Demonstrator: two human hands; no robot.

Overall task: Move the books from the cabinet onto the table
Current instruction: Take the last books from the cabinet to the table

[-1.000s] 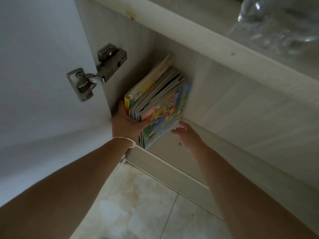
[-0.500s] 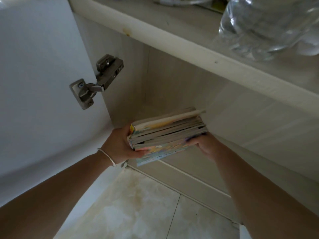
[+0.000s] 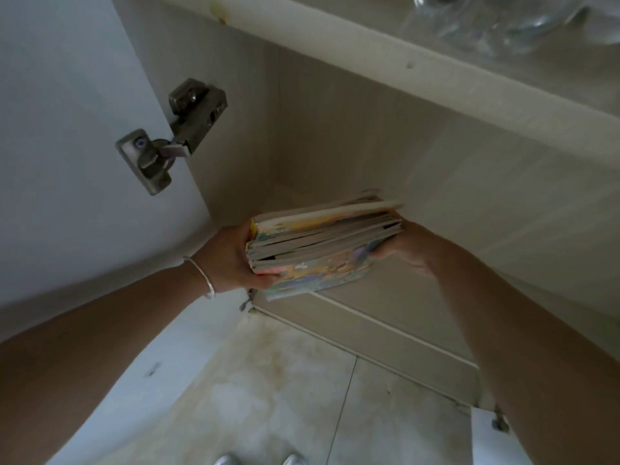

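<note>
Pale marbled floor tiles (image 3: 268, 391) filled the lower part of the view, below an open cabinet (image 3: 335, 135) of light wood grain. Its white door (image 3: 67, 129) stood swung out to the left, with a metal hinge (image 3: 174, 135) fixed at the door's inner edge. Above the compartment ran a thick shelf (image 3: 436, 72), and on it sat something clear and crinkled, possibly plastic (image 3: 496, 21), too blurred to name.

Both bare forearms reached forward into the opening. Between them was a stack of thin books (image 3: 322, 239) with colourful covers, held roughly flat and clear of the cabinet floor, at the front of the lower compartment. The left hand (image 3: 231, 256) gripped the near-left end of the stack, thumb underneath against the bottom cover and the rest of the hand wrapped around the spines. The right hand (image 3: 406, 250) held the far-right end, its fingers curled beneath the stack and mostly hidden by it. A thin silver bracelet (image 3: 203, 276) circled the left wrist. At the bottom edge, the tips of 2 light shoes (image 3: 261, 459) showed.
</note>
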